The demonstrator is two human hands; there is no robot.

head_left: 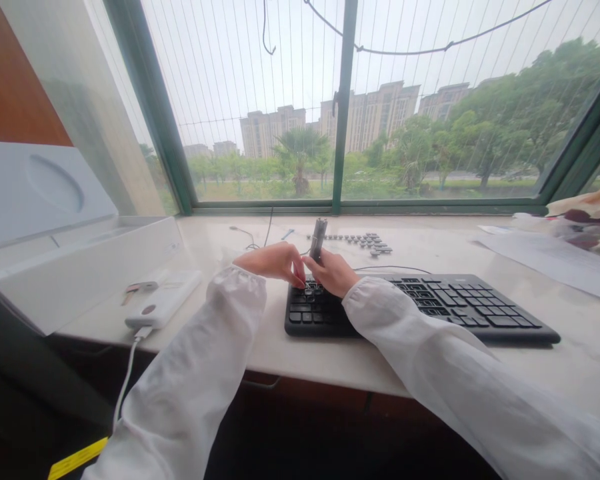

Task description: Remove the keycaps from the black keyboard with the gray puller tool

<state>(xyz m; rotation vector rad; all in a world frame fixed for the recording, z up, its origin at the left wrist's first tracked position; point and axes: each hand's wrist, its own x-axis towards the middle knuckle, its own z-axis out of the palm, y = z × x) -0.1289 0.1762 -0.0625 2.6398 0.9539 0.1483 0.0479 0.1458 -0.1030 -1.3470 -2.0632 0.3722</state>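
A black keyboard (pixel 513 321) lies on the pale countertop, with several keycaps gone from its upper rows and middle. My right hand (pixel 336 272) is closed around a dark, narrow metal tool (pixel 319 237), which looks like a folded multi-tool and points upward; its lower end is hidden by my fingers. At the keyboard's upper left, my left hand (pixel 276 260) bends down with thumb and fingertips pinched together against the keys. Whatever is between those fingertips is too small to make out. Loose keycaps (pixel 375 244) lie in rows behind the keyboard.
To the left are a white power bank (pixel 161 303) with a cable and an open white box (pixel 115 250). Thin cables (pixel 250 241) lie near the window. Paper sheets (pixel 555 260) rest at the right. The counter's front edge (pixel 325 380) runs below my forearms.
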